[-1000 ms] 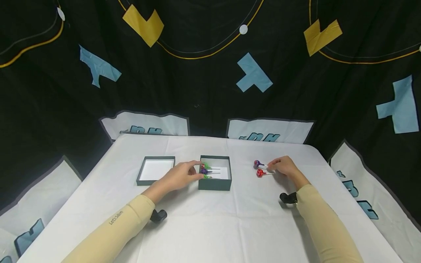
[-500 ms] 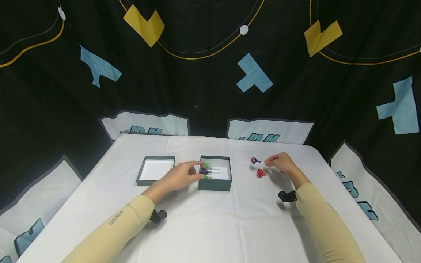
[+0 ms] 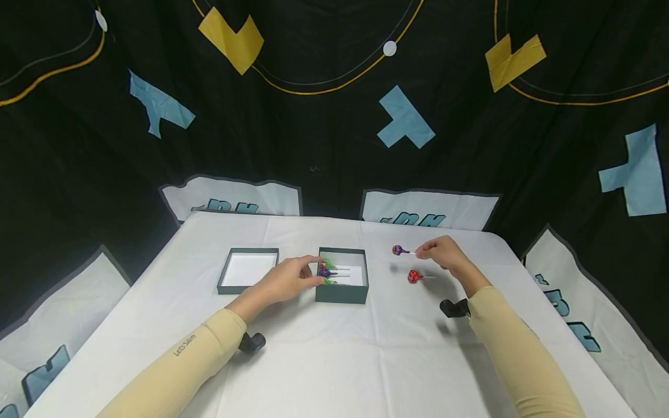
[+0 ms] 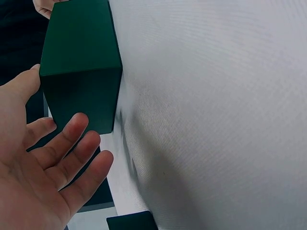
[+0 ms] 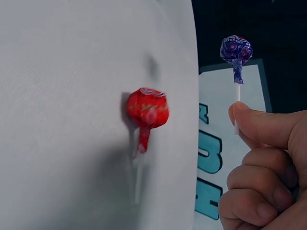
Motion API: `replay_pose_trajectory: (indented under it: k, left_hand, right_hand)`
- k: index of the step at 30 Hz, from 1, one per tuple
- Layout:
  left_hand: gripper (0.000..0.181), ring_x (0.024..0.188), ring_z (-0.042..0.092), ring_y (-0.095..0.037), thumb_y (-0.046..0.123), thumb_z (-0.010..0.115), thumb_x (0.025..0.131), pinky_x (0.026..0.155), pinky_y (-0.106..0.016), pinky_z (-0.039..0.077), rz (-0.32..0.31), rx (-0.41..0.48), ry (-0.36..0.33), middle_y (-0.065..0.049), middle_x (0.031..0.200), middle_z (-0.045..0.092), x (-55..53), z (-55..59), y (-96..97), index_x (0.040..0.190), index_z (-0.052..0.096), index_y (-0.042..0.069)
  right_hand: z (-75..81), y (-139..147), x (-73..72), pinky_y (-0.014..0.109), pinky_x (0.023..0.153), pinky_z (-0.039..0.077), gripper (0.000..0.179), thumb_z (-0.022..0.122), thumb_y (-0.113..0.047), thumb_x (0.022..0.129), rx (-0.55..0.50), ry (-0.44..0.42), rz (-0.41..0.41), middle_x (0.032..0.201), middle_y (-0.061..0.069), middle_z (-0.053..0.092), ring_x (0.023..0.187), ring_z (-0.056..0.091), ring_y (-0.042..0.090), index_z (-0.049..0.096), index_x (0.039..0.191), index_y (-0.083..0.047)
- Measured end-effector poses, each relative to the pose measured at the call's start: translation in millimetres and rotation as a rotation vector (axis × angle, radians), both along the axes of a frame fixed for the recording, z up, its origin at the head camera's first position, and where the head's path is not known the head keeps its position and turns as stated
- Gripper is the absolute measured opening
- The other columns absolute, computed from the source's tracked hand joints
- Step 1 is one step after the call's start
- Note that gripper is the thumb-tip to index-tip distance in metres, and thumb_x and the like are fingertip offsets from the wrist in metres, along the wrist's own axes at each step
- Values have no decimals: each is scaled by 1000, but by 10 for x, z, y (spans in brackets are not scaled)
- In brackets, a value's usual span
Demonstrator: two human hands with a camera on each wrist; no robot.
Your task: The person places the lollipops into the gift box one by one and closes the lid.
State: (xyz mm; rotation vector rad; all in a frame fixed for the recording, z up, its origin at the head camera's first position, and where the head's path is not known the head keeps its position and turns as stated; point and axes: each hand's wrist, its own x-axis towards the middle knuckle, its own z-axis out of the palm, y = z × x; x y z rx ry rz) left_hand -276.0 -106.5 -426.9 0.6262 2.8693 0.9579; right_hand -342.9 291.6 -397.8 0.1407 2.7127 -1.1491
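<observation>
A purple-wrapped lollipop (image 5: 236, 50) is held above the table by its white stick, pinched between thumb and forefinger of my right hand (image 3: 443, 253). Below it a red-wrapped lollipop (image 3: 414, 276) lies on the white cloth. My left hand (image 3: 290, 280) rests at the left side of a dark green box (image 3: 341, 294), thumb and forefinger touching its edges. The other fingers (image 4: 76, 165) stay extended and spread in the left wrist view. Inside the box lie several lollipops (image 3: 327, 271), green and purple, heads to the left, partly hidden by my left hand.
The box lid (image 3: 248, 288), white inside with a dark green rim, lies left of the box, close to my left hand. A white cloth covers the table (image 3: 334, 360). Black curtain (image 3: 313, 145) hangs behind it.
My right hand has lifted the purple lollipop off the cloth and moved it up and slightly left. The left hand and the box have stayed put.
</observation>
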Motion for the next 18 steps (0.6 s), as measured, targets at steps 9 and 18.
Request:
replay_pose_trajectory:
  k: [9,18]
  left_hand:
    - [62,78,59,-11,42,70,94,72,-32,49,-2,-7,4,6,90,66,-17,-7,-12,148,52,15]
    - [64,77,58,-11,44,70,94,70,-32,48,-5,-11,-2,7,89,66,-16,-11,-11,148,52,17]
  right_hand:
    - [113,-118,4,48,89,44,30,66,-25,98,-5,2,33,133,17,63,125,48,37,72,120,-6]
    - [201,-230,-3,30,57,31,29,69,-23,96,18,30,79,124,15,67,93,46,29,73,117,-3]
